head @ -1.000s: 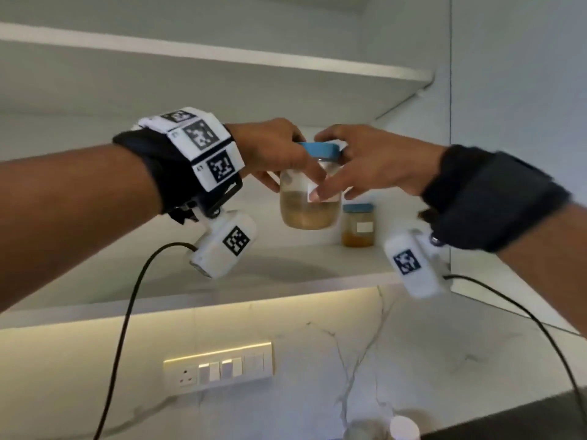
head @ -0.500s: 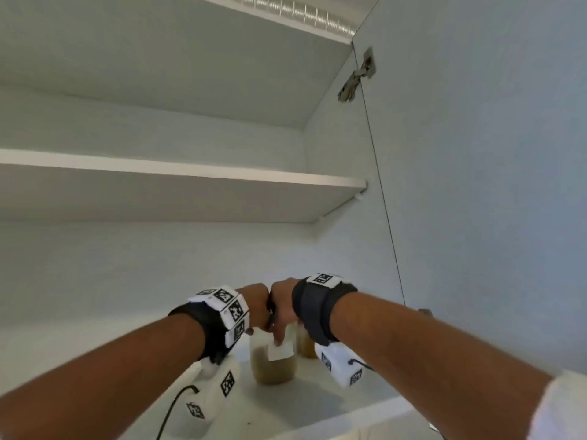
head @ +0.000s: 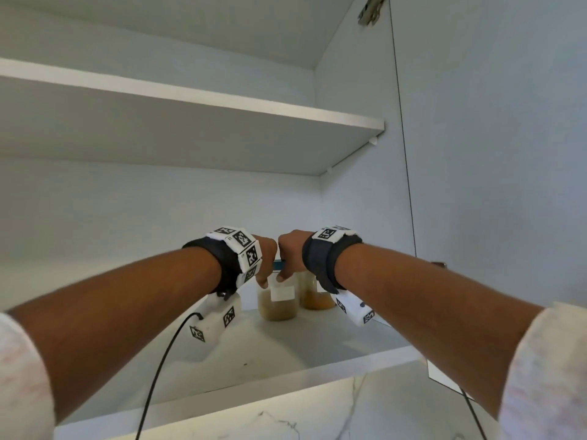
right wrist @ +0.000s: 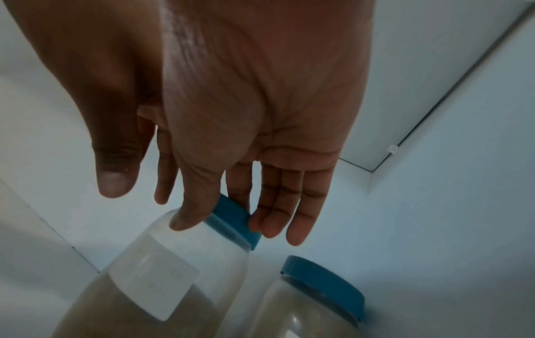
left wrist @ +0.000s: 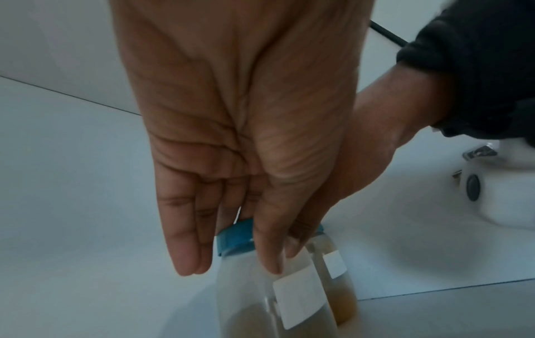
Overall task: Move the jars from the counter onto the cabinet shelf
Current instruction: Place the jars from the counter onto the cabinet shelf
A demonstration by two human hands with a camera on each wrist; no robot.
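A clear jar (head: 279, 304) with a blue lid, a white label and tan contents appears to stand on the lower cabinet shelf (head: 286, 354). Both hands hold it at the top. My left hand (head: 265, 265) pinches the lid (left wrist: 234, 237), thumb in front and fingers behind. My right hand (head: 290, 258) has its thumb on the jar's shoulder (right wrist: 162, 285) and its fingers on the lid's far side. A second, similar jar (head: 314, 296) stands just to the right, close to or touching the first (right wrist: 304, 308).
An upper shelf (head: 190, 100) juts out above the hands. The cabinet's side wall (head: 355, 217) is just right of the jars, with the open door (head: 492, 154) beyond. The lower shelf has bare room to the left. Cables hang from both wrists.
The hands have carried the jar from in front of the shelf deeper in, beside the second jar. The head view has tilted up, losing the wall sockets below.
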